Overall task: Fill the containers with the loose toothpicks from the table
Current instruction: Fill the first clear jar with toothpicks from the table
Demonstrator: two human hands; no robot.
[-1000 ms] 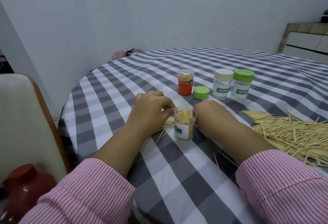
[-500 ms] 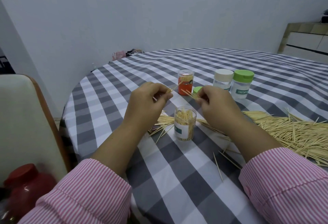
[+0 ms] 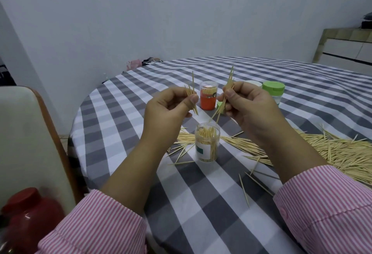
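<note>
Hands (pinching toothpicks) above container

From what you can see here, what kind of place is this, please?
Probably a home dining room, though that is a guess. A round table has a checked cloth, a cushioned chair stands beside it, and a low cabinet is against the plain wall.
</note>
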